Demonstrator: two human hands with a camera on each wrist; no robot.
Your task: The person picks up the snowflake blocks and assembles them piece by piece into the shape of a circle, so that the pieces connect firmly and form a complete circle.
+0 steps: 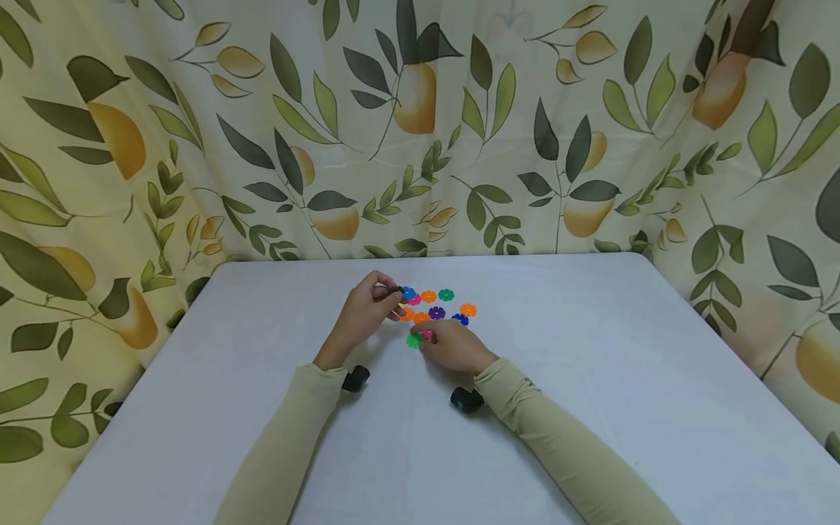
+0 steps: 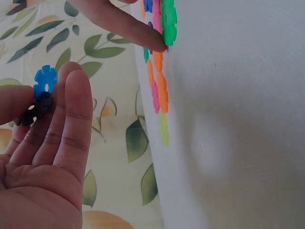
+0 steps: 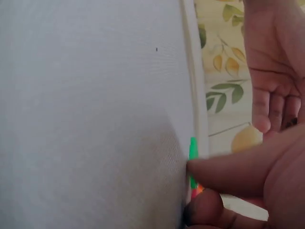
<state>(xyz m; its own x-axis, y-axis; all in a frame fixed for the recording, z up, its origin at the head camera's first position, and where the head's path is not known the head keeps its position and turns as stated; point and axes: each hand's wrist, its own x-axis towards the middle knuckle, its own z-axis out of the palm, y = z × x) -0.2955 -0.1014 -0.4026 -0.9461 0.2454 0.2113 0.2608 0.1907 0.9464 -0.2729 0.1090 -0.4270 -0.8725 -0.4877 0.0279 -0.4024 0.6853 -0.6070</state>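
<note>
My left hand (image 1: pixel 367 308) is raised above the table, pinching a black flower-shaped disc (image 2: pixel 42 104) between thumb and fingers. A blue flower-shaped disc (image 2: pixel 45 80) sticks up from the black one, and its petals look slotted. Low at the tabletop, my right hand (image 1: pixel 456 346) reaches in, thumb and forefinger spread apart. Its fingertips are right at a green disc (image 1: pixel 413 341) and a pink disc (image 1: pixel 426 335). In the right wrist view the green disc (image 3: pixel 193 155) shows edge-on beside the fingers (image 3: pixel 224 171).
Several more flower discs lie flat beyond the right hand, among them a purple disc (image 1: pixel 437 313), an orange disc (image 1: pixel 468 310) and a dark green disc (image 1: pixel 446 294). They rest on a white-covered table (image 1: pixel 558 313). Behind it hangs a leaf-patterned curtain (image 1: pixel 459 160).
</note>
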